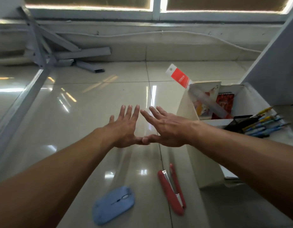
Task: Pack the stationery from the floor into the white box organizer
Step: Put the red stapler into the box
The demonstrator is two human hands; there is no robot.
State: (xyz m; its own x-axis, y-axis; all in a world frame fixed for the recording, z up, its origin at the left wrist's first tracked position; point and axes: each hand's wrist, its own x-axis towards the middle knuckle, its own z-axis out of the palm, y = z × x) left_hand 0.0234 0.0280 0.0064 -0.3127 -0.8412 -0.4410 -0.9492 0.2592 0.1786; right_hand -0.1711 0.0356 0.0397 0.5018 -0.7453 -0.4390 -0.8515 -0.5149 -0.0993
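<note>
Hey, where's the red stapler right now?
In the head view, the stapler lies on the floor, lower centre, between the blue mouse on its left and the white box on its right.

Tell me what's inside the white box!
In the white box, the back section holds a packaged ruler, a book and a red notebook; the front holds pens in a black mesh cup. Its walls hide their bottoms.

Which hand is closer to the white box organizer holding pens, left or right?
Right. The right hand is spread open just left of the white box organizer holding pens; the left hand lies farther left, beyond the right hand.
</note>
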